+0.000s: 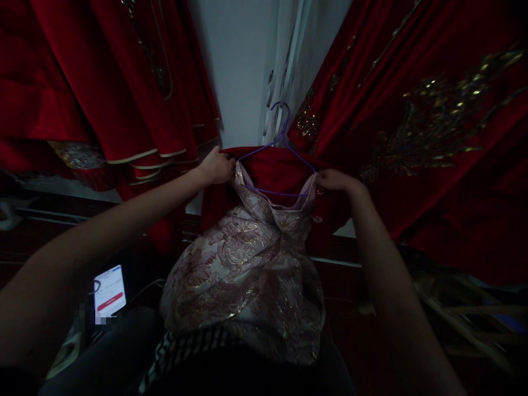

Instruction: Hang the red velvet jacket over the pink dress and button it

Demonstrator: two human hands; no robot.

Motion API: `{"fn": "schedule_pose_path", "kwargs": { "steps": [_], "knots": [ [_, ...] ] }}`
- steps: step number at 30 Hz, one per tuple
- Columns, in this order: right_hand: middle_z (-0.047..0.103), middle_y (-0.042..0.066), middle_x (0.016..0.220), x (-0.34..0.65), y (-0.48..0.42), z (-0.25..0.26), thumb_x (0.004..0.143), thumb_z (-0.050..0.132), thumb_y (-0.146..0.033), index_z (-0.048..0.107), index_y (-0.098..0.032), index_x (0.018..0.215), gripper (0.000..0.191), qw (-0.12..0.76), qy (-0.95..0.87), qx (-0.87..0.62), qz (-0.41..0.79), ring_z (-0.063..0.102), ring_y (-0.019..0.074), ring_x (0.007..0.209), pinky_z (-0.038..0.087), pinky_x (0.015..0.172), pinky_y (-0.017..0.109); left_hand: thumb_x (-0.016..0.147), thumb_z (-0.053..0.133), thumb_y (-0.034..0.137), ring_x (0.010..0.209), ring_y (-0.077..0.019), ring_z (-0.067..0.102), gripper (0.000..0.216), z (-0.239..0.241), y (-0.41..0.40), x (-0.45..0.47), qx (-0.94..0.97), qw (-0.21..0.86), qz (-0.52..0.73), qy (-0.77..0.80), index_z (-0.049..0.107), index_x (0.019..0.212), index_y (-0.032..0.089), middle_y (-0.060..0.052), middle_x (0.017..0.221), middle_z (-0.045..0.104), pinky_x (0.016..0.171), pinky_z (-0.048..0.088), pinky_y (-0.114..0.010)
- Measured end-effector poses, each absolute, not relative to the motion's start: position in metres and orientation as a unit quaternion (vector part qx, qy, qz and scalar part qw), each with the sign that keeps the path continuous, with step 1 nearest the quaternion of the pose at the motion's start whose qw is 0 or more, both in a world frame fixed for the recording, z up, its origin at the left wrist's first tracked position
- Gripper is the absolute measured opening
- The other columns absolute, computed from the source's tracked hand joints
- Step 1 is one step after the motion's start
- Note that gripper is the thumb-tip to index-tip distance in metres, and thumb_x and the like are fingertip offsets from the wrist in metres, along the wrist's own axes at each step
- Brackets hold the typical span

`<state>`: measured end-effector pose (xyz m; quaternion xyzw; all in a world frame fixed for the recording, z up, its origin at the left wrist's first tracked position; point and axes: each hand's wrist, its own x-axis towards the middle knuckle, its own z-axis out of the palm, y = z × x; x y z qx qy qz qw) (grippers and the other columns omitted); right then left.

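A pale pink brocade dress (247, 269) with gold floral pattern hangs on a thin purple wire hanger (280, 137) in front of me. A red velvet cloth (272, 170) lies behind the dress at the hanger's shoulders. My left hand (216, 165) is closed on the left shoulder of the hanger and the red cloth there. My right hand (336, 180) is closed on the right shoulder, at the dress strap. The dress's lower part bunches up over my lap.
Red velvet garments with gold embroidery hang at the left (103, 82) and right (433, 121). A white wall (239, 66) shows between them. A lit phone screen (109, 291) sits at the lower left. Wooden slats (466, 313) lie at the lower right.
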<state>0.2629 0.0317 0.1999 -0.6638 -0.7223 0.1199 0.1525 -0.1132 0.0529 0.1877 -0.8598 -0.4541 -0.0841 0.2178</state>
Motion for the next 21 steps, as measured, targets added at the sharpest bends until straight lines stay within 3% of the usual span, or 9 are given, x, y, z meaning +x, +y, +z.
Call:
{"fn": "schedule_pose_path", "kwargs": {
  "steps": [4,7,9,12,16,18,21],
  "knots": [
    [0.07,0.003,0.07,0.291,0.011,0.216,0.077,0.059,-0.034,0.071,-0.021,0.083,0.019,0.205,-0.75,-0.568,0.268,0.06,0.0148,0.057,0.05,0.06,0.029,0.083,0.039,0.035,0.074,-0.0185,0.061,0.035,0.197,0.055,-0.138,-0.885,0.016,-0.107,-0.452,0.065,0.097,0.017,-0.005,0.078,0.066,0.079,0.044,-0.034],
    [0.071,0.003,0.079,0.297,0.001,0.217,0.075,0.064,-0.038,0.071,-0.021,0.089,0.023,0.272,-0.735,-0.56,0.27,0.062,0.0155,0.066,0.05,0.064,0.029,0.087,0.033,0.042,0.053,-0.0131,0.051,0.043,0.192,0.055,-0.147,-0.86,-0.164,-0.185,-0.446,0.066,0.095,0.016,-0.003,0.06,0.059,0.058,0.042,-0.027],
    [0.071,0.004,0.082,0.297,0.002,0.212,0.075,0.065,-0.041,0.07,-0.02,0.089,0.026,0.321,-0.728,-0.554,0.246,0.062,0.0159,0.07,0.05,0.067,0.029,0.088,0.032,0.049,0.044,-0.0112,0.043,0.05,0.187,0.054,-0.148,-0.827,-0.226,-0.226,-0.463,0.068,0.086,0.014,-0.002,0.05,0.051,0.05,0.037,-0.027],
    [0.071,0.005,0.087,0.298,0.009,0.199,0.077,0.063,-0.044,0.071,-0.019,0.091,0.029,0.367,-0.735,-0.536,0.194,0.063,0.0162,0.075,0.05,0.072,0.031,0.084,0.043,0.058,0.046,-0.0101,0.044,0.05,0.184,0.055,-0.146,-0.799,-0.253,-0.241,-0.489,0.069,0.08,0.016,-0.002,0.051,0.054,0.049,0.037,-0.025],
    [0.073,0.006,0.092,0.299,0.015,0.182,0.079,0.062,-0.042,0.072,-0.018,0.093,0.029,0.407,-0.736,-0.524,0.134,0.065,0.0189,0.084,0.051,0.081,0.034,0.075,0.056,0.061,0.066,-0.0126,0.056,0.048,0.182,0.059,-0.148,-0.814,-0.245,-0.268,-0.452,0.07,0.081,0.016,-0.003,0.069,0.065,0.059,0.043,-0.022],
    [0.073,0.006,0.092,0.297,0.015,0.175,0.079,0.063,-0.041,0.073,-0.018,0.095,0.03,0.435,-0.722,-0.527,0.114,0.066,0.0208,0.088,0.052,0.082,0.036,0.075,0.056,0.062,0.074,-0.0139,0.057,0.05,0.175,0.061,-0.147,-0.819,-0.228,-0.304,-0.43,0.069,0.08,0.014,-0.004,0.075,0.066,0.065,0.044,-0.022],
    [0.074,0.007,0.093,0.292,0.019,0.168,0.079,0.062,-0.038,0.073,-0.018,0.095,0.028,0.492,-0.679,-0.536,0.098,0.067,0.0222,0.089,0.053,0.082,0.036,0.082,0.046,0.06,0.071,-0.0136,0.055,0.052,0.16,0.063,-0.143,-0.805,-0.186,-0.351,-0.441,0.066,0.083,0.012,-0.005,0.075,0.065,0.063,0.043,-0.022]
  ]
}}
